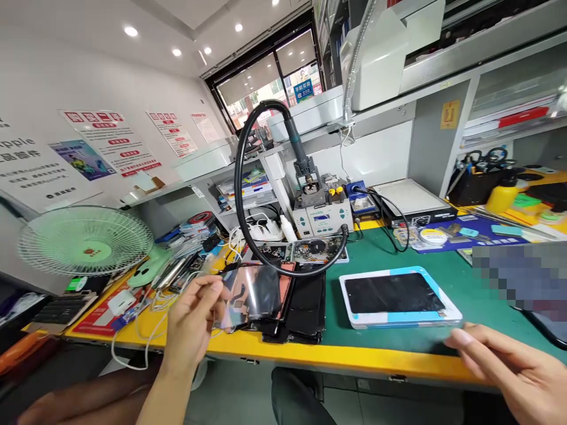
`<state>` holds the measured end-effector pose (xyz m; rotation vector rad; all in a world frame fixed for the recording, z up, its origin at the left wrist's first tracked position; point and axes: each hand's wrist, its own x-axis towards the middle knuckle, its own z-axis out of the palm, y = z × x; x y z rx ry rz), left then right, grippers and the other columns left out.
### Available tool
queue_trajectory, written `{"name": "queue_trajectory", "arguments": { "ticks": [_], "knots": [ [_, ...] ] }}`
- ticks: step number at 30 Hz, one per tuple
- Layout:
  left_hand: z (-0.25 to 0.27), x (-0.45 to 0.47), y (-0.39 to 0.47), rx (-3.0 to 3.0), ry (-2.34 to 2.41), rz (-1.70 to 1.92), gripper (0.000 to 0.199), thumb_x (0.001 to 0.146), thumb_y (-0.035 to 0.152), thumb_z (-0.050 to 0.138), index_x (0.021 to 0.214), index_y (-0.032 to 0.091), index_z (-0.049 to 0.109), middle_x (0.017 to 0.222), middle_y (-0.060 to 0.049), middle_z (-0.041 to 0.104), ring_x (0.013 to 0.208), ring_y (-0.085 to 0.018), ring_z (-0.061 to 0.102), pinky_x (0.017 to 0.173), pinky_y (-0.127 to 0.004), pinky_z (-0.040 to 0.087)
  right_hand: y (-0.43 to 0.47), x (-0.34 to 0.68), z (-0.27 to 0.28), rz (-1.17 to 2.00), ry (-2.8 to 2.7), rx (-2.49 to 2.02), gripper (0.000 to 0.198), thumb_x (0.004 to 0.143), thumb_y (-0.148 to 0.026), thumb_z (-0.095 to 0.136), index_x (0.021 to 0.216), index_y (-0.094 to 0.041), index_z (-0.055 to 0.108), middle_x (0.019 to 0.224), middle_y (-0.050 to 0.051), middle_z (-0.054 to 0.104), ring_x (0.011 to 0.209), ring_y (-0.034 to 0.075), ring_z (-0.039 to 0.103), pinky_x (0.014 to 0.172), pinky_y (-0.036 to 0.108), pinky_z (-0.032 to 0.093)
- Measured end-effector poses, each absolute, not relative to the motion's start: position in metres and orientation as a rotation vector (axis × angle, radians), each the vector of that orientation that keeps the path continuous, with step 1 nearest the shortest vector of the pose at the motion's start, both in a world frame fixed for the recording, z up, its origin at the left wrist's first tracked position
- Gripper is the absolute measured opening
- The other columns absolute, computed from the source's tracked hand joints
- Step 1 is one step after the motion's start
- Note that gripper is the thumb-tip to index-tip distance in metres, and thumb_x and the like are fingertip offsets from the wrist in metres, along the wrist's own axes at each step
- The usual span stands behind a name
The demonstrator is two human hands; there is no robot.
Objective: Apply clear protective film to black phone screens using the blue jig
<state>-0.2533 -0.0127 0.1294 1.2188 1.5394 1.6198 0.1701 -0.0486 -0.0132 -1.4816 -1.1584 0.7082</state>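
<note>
My left hand pinches the edge of a thin, glossy, see-through sheet, which looks like a phone screen film or panel. Behind and under it lie dark phone screens in a pile near the bench's front edge. A dark phone-sized screen rests flat on a white and blue block on the green mat. Just off that block's near right corner is my right hand, slightly blurred, its fingers stretched out with nothing visible in them.
A hot-air station with a looping black hose stands behind the mat. On the left are a fan, white cables and loose parts. At right lie a blue mat and a pixelated device.
</note>
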Motion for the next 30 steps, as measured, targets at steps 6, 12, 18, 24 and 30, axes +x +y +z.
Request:
{"name": "queue_trajectory", "arguments": {
  "ticks": [6,12,18,24,30],
  "knots": [
    [0.103,-0.167,-0.008,1.426,1.213,1.296,0.027,0.088,0.044,0.069,0.095,0.019,0.06,0.074,0.0,0.068,0.045,-0.01,0.058,0.046,-0.023,0.046,-0.05,0.12,0.039,1.392,-1.079,-1.066,0.064,0.077,-0.052,0.079,0.136,-0.037,0.059,0.127,0.009,0.068,0.098,0.029,0.071,0.07,0.037,0.061],
    [0.086,-0.124,0.001,1.547,1.095,1.104,0.028,0.093,0.045,0.064,0.103,0.018,0.06,0.081,-0.005,0.073,0.066,-0.018,0.068,0.064,-0.029,0.054,-0.041,0.148,0.055,1.579,-1.026,-0.957,0.035,0.084,-0.047,0.077,0.1,-0.016,0.071,0.077,0.005,0.07,0.057,0.016,0.065,0.05,0.025,0.049],
    [0.088,-0.114,0.001,1.553,0.999,1.068,0.026,0.096,0.041,0.06,0.105,0.017,0.063,0.094,-0.009,0.074,0.081,-0.021,0.07,0.077,-0.034,0.057,-0.042,0.181,0.068,1.471,-1.04,-1.036,0.034,0.083,-0.043,0.079,0.103,-0.016,0.074,0.079,0.006,0.071,0.064,0.017,0.066,0.053,0.026,0.049],
    [0.075,-0.103,0.0,2.048,0.797,1.202,0.02,0.094,0.018,0.062,0.11,0.025,0.07,0.109,-0.007,0.071,0.102,-0.022,0.068,0.089,-0.038,0.056,-0.037,0.19,0.076,1.271,-1.237,-1.09,0.022,0.083,-0.039,0.08,0.094,-0.021,0.081,0.099,0.011,0.076,0.097,0.026,0.069,0.069,0.028,0.054],
    [0.054,-0.096,0.005,2.548,0.754,1.55,0.04,0.084,-0.005,0.062,0.105,0.027,0.073,0.118,-0.007,0.062,0.112,-0.022,0.06,0.093,-0.041,0.053,-0.038,0.191,0.071,1.458,-0.994,-0.972,0.023,0.084,-0.033,0.075,0.104,-0.021,0.08,0.123,0.014,0.071,0.106,0.03,0.069,0.078,0.033,0.058]
  ]
}}
